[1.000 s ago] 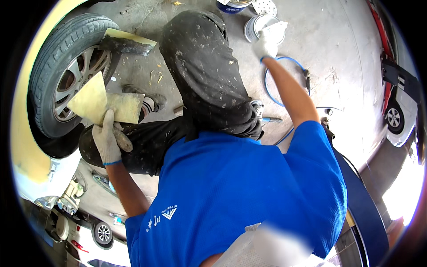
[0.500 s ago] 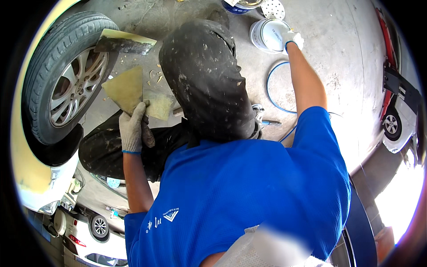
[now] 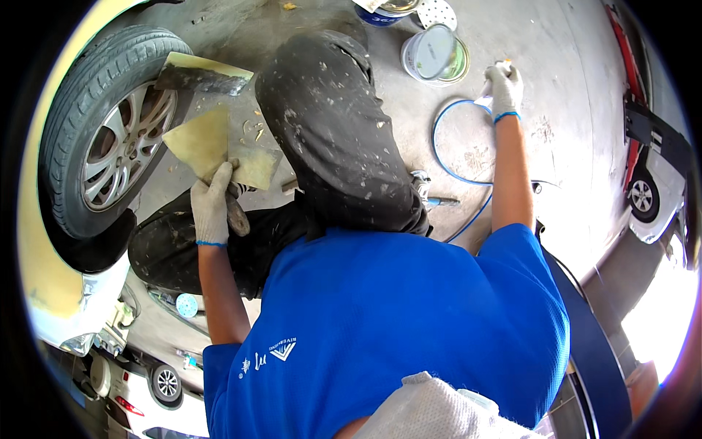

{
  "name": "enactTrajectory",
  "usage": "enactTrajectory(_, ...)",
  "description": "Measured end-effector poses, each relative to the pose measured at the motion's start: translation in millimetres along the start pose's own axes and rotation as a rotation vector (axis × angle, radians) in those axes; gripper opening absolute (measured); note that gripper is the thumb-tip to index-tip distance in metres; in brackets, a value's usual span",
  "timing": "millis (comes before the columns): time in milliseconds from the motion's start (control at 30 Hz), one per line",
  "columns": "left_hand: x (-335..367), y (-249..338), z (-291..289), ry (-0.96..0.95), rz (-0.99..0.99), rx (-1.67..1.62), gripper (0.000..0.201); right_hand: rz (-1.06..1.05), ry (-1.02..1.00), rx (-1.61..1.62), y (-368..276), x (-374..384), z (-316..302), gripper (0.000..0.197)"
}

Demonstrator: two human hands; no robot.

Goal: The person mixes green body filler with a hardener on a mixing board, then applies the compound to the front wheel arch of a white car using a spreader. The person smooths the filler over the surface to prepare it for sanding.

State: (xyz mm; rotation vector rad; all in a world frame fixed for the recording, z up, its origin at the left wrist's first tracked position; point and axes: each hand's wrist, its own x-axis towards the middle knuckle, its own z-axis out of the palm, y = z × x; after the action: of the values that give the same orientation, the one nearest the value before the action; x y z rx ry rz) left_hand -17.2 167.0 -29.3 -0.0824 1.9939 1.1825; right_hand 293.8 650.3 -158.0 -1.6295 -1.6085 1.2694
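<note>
My gloved left hand [image 3: 212,201] is closed around a putty knife [image 3: 199,139] with a yellow-coated blade. A second yellowish blade [image 3: 256,168] lies just beside it, and a dark, worn handle [image 3: 238,219] shows at the hand. Out to the right, my gloved right hand [image 3: 506,89] is closed above the floor. A small orange tip pokes out at its top and something white shows at its left side; I cannot make out what this is. Left of that hand stands a light grey can [image 3: 414,67], its round lid [image 3: 433,48] lying askew, with the greenish-yellow rim bared.
A car wheel [image 3: 124,139] stands at the left, with a dirty flat board [image 3: 205,74] beside it. A blue hose [image 3: 436,146] curls on the floor near my right arm. Behind the grey can are a dark blue can [image 3: 380,18] and a perforated disc [image 3: 439,13].
My right hand has drawn back from the can, toward me and to the right. The can's lid has shifted left, baring part of the rim. My left hand has hardly moved.
</note>
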Motion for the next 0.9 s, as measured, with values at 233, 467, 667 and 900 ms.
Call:
enactTrajectory(233,-25,16,-6,0.009,0.112,-0.044,0.035,0.409,-0.204,-0.486,143,-64,33,0.044)
enactTrajectory(467,-41,4,-29,0.140,0.201,-0.045,0.028,0.478,-0.051,-0.572,225,-94,45,0.050)
enactTrajectory(667,-72,27,-23,0.187,0.424,-0.199,0.024,-0.008,-0.243,0.105,-27,-127,50,0.027)
enactTrajectory(900,-109,76,39,0.040,0.630,-0.260,0.020,-0.140,-1.159,0.463,-235,-282,71,0.053)
